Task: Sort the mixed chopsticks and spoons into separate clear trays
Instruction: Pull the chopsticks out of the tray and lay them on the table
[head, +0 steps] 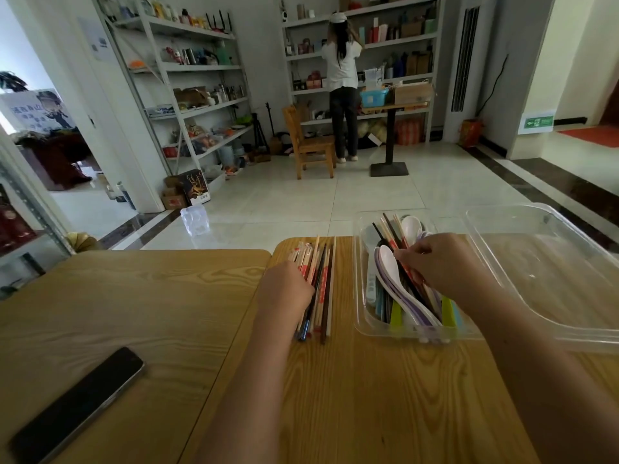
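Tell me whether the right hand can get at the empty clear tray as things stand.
Probably yes. The empty tray lies right beside the right hand, open on top, with nothing between them. The hand is pinching a chopstick in the mixed tray, so it would carry that along.

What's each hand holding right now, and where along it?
Left hand grips the chopstick bundle on the table near mid-length. Right hand pinches a red-patterned chopstick in the mixed tray, also about mid-length.

left hand (pixel 284 288) bare | right hand (pixel 445 262) bare | forearms (pixel 258 380) apparently uncovered
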